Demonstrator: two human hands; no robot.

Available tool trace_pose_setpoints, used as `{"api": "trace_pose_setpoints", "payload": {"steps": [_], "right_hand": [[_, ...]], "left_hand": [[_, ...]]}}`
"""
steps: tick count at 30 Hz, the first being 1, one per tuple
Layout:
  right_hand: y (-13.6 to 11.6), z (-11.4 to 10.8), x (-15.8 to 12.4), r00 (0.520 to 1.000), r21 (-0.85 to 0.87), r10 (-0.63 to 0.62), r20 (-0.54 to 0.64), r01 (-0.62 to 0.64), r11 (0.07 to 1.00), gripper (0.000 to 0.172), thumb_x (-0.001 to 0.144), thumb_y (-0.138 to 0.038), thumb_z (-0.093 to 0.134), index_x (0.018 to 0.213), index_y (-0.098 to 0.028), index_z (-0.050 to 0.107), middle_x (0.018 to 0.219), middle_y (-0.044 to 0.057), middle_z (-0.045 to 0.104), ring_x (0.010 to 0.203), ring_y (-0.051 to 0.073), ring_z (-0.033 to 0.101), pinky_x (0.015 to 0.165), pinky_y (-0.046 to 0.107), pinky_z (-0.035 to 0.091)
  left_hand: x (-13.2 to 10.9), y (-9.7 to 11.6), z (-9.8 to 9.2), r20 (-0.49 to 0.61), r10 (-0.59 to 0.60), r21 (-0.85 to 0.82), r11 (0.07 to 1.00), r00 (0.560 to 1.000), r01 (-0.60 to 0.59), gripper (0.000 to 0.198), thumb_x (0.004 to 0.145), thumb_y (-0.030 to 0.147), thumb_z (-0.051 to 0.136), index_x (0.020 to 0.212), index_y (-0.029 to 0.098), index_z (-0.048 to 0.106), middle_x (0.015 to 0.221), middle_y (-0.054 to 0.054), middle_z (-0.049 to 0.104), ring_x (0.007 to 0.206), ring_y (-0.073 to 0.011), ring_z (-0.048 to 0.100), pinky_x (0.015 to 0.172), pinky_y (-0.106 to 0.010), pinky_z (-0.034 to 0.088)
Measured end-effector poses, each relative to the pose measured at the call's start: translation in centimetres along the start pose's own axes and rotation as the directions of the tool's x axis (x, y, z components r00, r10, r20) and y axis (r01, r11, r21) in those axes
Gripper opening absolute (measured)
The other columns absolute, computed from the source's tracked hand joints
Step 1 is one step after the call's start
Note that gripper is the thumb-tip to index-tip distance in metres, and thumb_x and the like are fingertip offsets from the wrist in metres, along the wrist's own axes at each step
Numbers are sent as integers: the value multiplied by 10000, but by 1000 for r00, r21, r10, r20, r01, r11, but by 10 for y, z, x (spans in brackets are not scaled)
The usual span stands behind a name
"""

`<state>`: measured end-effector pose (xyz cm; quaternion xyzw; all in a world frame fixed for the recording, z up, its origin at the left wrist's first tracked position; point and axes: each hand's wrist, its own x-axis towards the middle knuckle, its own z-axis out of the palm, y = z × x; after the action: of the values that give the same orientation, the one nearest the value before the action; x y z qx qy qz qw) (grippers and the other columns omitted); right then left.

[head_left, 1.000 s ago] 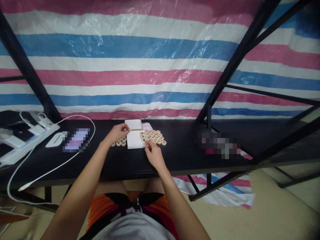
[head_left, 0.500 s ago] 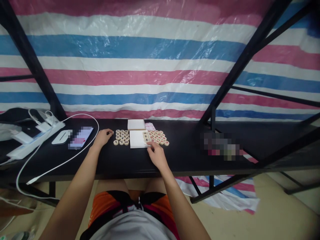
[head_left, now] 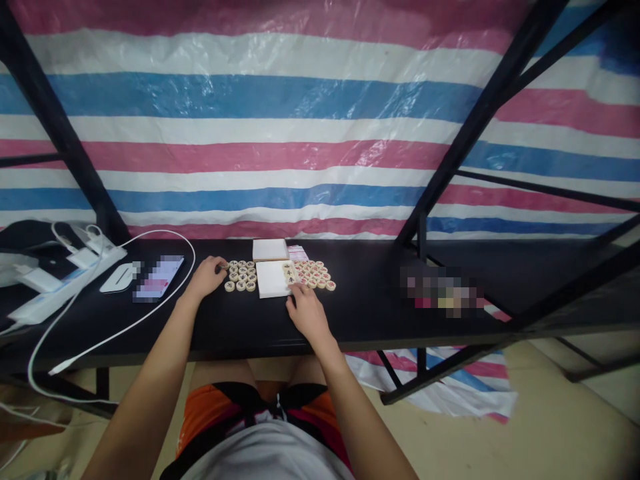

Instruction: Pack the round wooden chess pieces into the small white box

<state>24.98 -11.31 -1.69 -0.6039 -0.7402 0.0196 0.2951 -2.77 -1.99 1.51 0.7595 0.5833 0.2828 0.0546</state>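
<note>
A white open box (head_left: 273, 280) lies on the black tabletop, with several Chinese chess pieces with dark characters (head_left: 289, 272) in a column along its right side. My right hand (head_left: 307, 310) reaches over the box's near right corner, fingertips at the lowest visible pieces and thumb apart; it covers that corner. My left hand (head_left: 207, 275) rests on the tabletop, fingers loosely curled and a gap inside the thumb. Its fingertips are close beside rows of dark-marked chess pieces (head_left: 241, 277); whether they touch is unclear. Red-marked chess pieces (head_left: 317, 273) stand right of the box.
Behind the box lies another white box part (head_left: 270, 249), with pink-and-white paper (head_left: 299, 253) beside it. To the left are a phone (head_left: 163, 273), a white device (head_left: 117, 278), a power strip (head_left: 55, 290) and a looping white cable (head_left: 193, 250). Black metal posts (head_left: 445, 173) flank the table.
My left hand has come closer to the rows of dark-marked pieces. My right hand has shifted slightly left at the box's near corner. The box and pieces keep their arrangement.
</note>
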Motion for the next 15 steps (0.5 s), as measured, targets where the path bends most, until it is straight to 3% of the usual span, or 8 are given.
{"api": "trace_pose_setpoints", "payload": {"steps": [6, 10, 15], "right_hand": [[-2, -2, -1, 1000, -49, 1, 9, 0, 999, 388, 872, -213, 440, 1243, -179, 546, 1320, 99, 496, 1141, 247, 494, 917, 333, 459], [-2, -2, 0, 1000, -48, -18, 25, 20, 999, 374, 876, -202, 425, 1222, -178, 565, 1271, 81, 545, 1124, 244, 498, 935, 339, 448], [-2, -3, 0, 1000, -23, -14, 23, 14, 1000, 374, 873, -204, 441, 1226, -185, 565, 1275, 95, 537, 1123, 225, 507, 929, 322, 448]], "left_hand": [[-16, 16, -13, 159, 44, -101, 995, 986, -28, 162, 717, 298, 486, 715, 195, 611, 646, 11, 599, 610, -154, 549, 607, -256, 406], [-17, 16, -9, 219, 37, -134, 991, 975, -7, 134, 669, 303, 536, 689, 198, 616, 662, 9, 613, 625, -155, 562, 610, -250, 409], [-15, 10, -2, 212, 53, -170, 985, 976, -16, 151, 669, 321, 569, 718, 194, 632, 685, 10, 603, 639, -148, 556, 630, -251, 422]]}}
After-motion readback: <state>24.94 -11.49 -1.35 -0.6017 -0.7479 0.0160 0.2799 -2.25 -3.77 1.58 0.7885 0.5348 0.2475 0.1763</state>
